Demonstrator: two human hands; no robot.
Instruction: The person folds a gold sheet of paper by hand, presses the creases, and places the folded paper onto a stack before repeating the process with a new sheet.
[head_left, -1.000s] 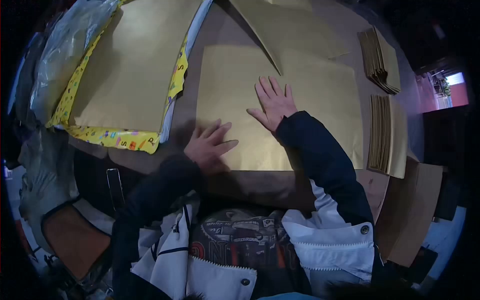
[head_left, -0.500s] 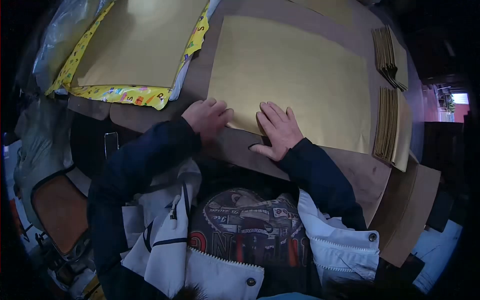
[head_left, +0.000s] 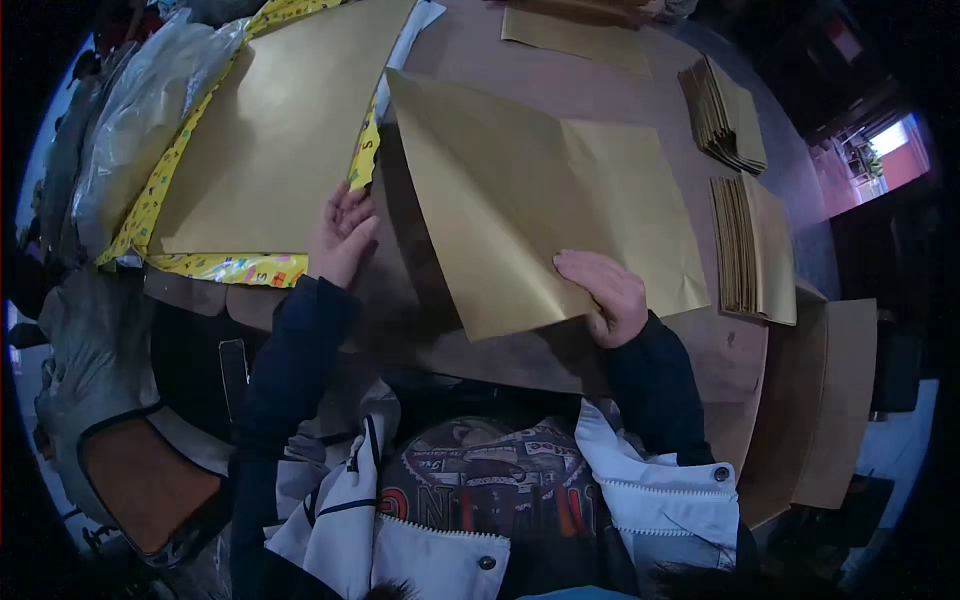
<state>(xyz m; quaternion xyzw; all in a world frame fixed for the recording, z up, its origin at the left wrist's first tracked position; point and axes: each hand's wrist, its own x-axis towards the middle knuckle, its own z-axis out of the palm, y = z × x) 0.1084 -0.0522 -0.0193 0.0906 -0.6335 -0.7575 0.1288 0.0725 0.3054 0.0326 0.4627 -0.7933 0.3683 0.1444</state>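
Brown tabletop (head_left: 620, 90) carried the gold sheet (head_left: 520, 190), which had lain flat half a second earlier and now stood lifted at its near edge. Right hand (head_left: 610, 295) pinched that edge. Left hand (head_left: 342, 235), fingers loosely spread, rested beside the gold stack (head_left: 270, 130); its underside contact was hidden.

The gold paper sheet (head_left: 540, 200), flat on the table before, is now lifted and tilted; the right hand (head_left: 610, 295) has gone from pressing it to gripping its lower edge, and the left hand (head_left: 342, 235) has shifted toward the frame's left
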